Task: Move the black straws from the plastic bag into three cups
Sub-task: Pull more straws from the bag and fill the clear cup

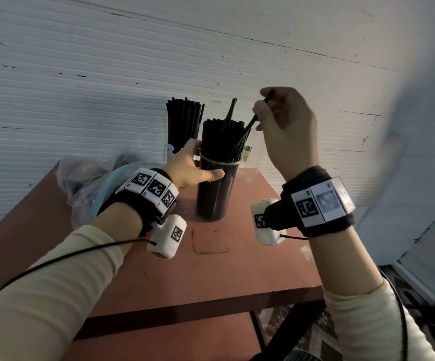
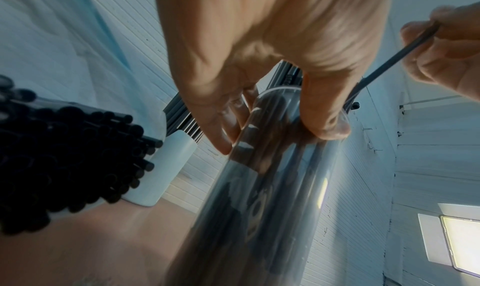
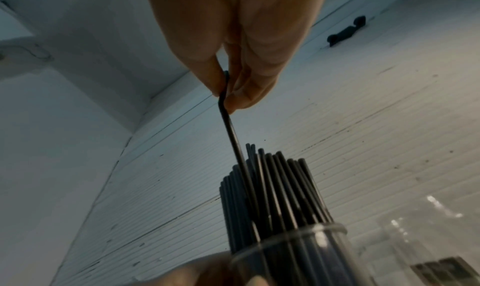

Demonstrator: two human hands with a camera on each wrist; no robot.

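A single black straw (image 1: 259, 113) slants into the near cup (image 1: 217, 186), which stands on the table (image 1: 211, 269) packed with straws (image 1: 222, 139). The right hand (image 1: 286, 126) pinches that straw's top end. The left hand (image 1: 193, 168) grips the near cup below its rim. A far cup (image 1: 170, 151) also holds straws; the plastic bag (image 1: 88, 181) lies left, a third cup (image 1: 249, 165) right.

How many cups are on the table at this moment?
3: a near cup packed with straws, gripped by the left hand; a far cup of straws by the wall; a clear cup at right, seemingly empty. Others may be hidden.
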